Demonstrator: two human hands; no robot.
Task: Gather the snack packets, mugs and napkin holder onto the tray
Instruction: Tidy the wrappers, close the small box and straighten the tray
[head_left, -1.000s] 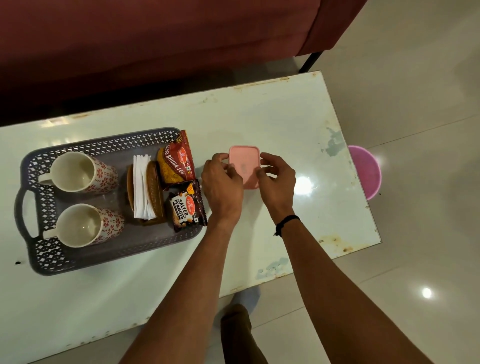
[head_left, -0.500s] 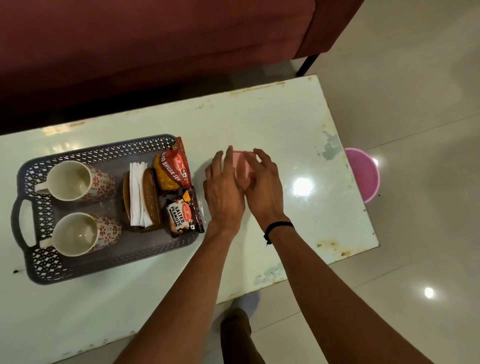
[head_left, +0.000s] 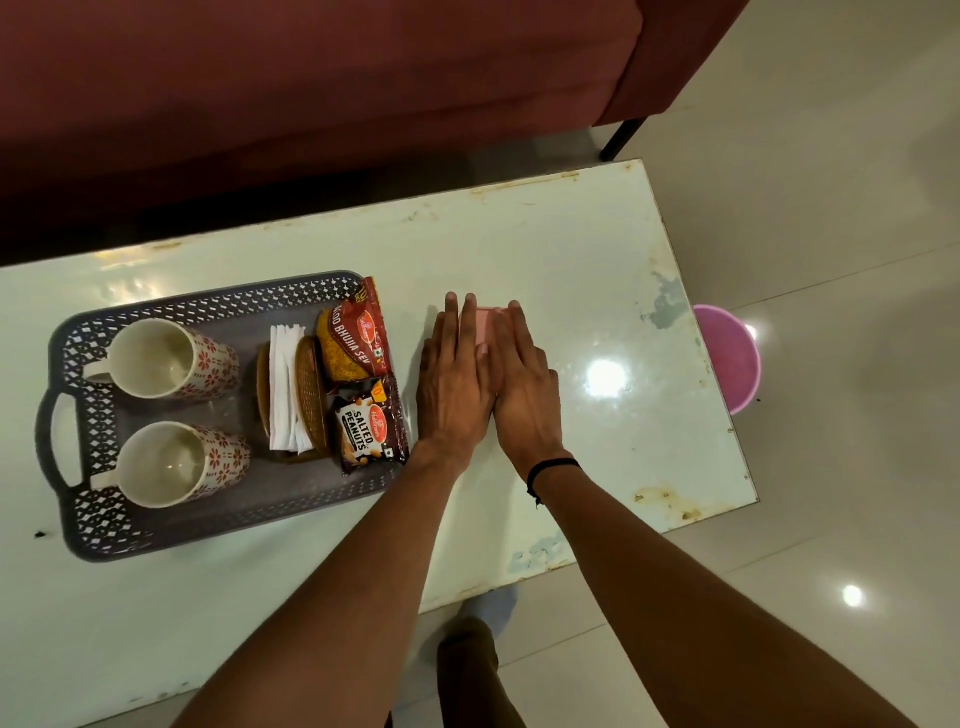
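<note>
Beside the tray (head_left: 208, 306), both flat hands (head_left: 488, 384) cover a pink box (head_left: 485, 325), gripping nothing.

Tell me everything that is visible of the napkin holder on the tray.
The napkin holder looks like brown woven wicker. Two rounded side panels stand upright, with a stack of white paper napkins pressed between them. It stands inside the grey perforated tray, about in its middle, between the two mugs on one side and the two snack packets on the other, close beside the packets. No hand touches it.
</note>
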